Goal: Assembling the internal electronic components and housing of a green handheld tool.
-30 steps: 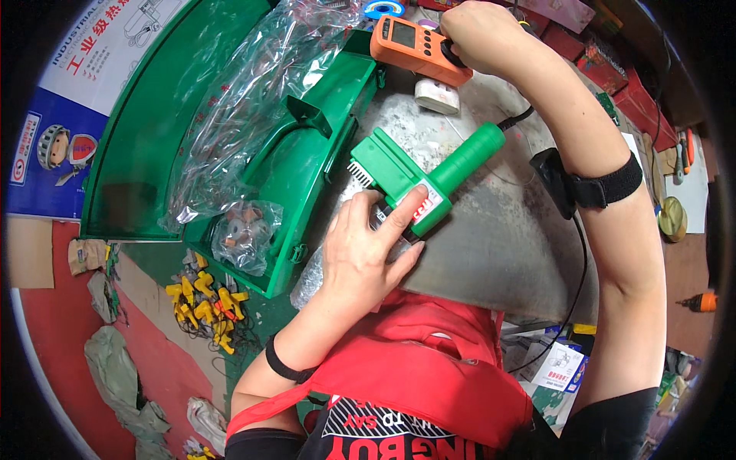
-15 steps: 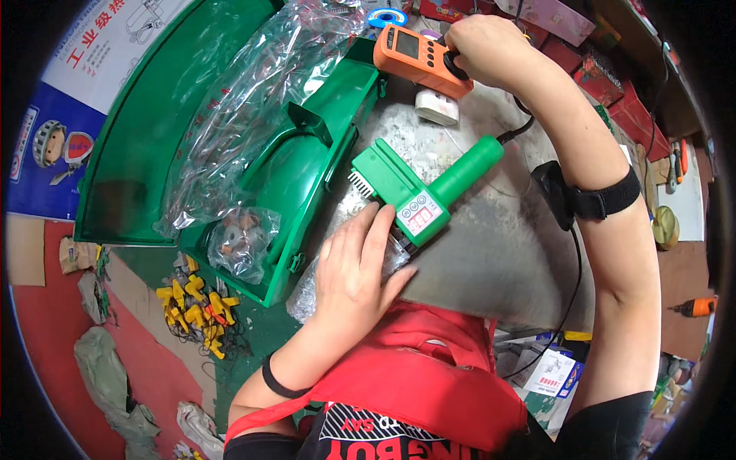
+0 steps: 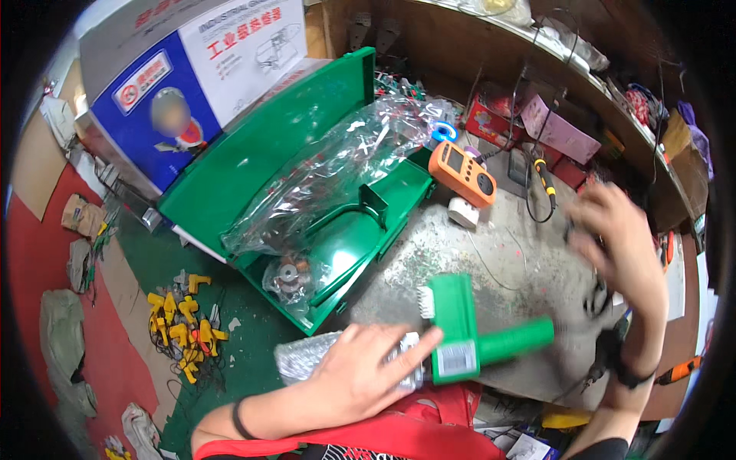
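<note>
The green hot-melt pipe welder (image 3: 454, 322) lies low in the middle, its label side up and its handle pointing right. Bubble wrap (image 3: 303, 356) covers the part on its left. My left hand (image 3: 372, 364) is closed over the wrapped part, fingertips against the green body; its thumb is hidden. Off to the right, my right hand (image 3: 613, 234) is raised and smeared by motion, with a blurred dark cord (image 3: 596, 299) below it. Whether it grips the cord is unclear. An orange socket meter (image 3: 462, 172) leans on a white block (image 3: 463, 212), its round socket bare.
The open green case (image 3: 291, 307) holds clear plastic and bagged metal parts (image 3: 287, 277). Behind it stands a blue and white carton (image 3: 241, 57). Several yellow trigger parts (image 3: 184, 326) lie at the left. A yellow-black handled tool (image 3: 544, 178) lies at the back right.
My right hand has left the meter and moved right and nearer; the meter's socket is uncovered. The welder has turned from its display side to its label side and come nearer. The view has shifted.
</note>
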Demonstrator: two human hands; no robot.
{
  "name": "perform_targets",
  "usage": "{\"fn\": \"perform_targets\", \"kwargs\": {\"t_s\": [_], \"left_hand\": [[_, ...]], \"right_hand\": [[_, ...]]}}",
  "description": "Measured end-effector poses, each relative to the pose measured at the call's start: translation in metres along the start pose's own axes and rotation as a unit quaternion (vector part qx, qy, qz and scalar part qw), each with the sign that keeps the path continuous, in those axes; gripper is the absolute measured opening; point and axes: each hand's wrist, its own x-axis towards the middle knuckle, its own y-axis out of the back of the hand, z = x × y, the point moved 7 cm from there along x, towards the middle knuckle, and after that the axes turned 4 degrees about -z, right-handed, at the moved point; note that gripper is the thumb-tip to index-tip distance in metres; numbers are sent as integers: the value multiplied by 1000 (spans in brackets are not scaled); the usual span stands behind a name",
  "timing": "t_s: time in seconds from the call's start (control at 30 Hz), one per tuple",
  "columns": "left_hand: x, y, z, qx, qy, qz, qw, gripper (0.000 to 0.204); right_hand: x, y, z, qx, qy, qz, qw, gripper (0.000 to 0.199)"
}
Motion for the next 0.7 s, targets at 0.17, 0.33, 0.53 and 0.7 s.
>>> {"fn": "perform_targets", "kwargs": {"t_s": [0.17,0.33,0.53,0.7], "left_hand": [[17,40,33,81,-159,-34,983,64],[51,58,28,49,-185,-17,981,64],[3,93,-145,387,276,-13,880,80],[19,160,-125,298,130,313,892,7]], "right_hand": [[-94,-64,-77,229,180,-198,936,62],[-142,-150,-75,533,-40,-198,822,41],[-201,-184,-30,712,-220,-7,667,35],[-187,-174,-41,749,-216,12,626,46]]}}
